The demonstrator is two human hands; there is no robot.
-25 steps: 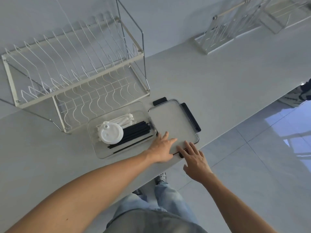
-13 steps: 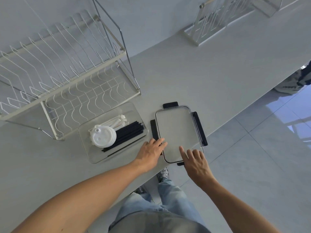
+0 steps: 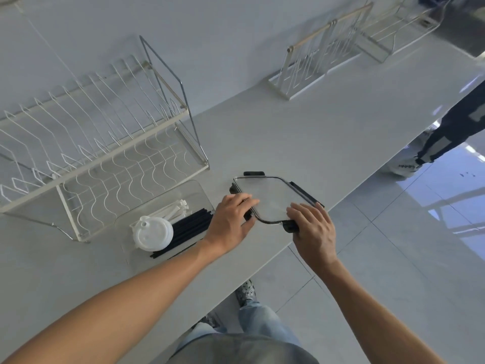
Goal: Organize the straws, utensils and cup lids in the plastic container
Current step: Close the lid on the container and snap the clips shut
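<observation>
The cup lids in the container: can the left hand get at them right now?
Probably yes. The cup lids sit uncovered in the open container, beside the left hand, but that hand first has to release the container lid.

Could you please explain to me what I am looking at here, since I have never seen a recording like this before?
There is no machine: a person wears a wide-angle camera on the head, looking forward and down, so you see their own two bare arms.

On the pale grey countertop lies an open clear plastic container holding black straws, white plastic utensils and a round white cup lid. Behind it stands a white wire dish rack; two more wire racks stand further along the counter.

The left hand and the right hand both grip the near edge of the clear container lid with black clips, beside the container. The lid is not yet on.
</observation>
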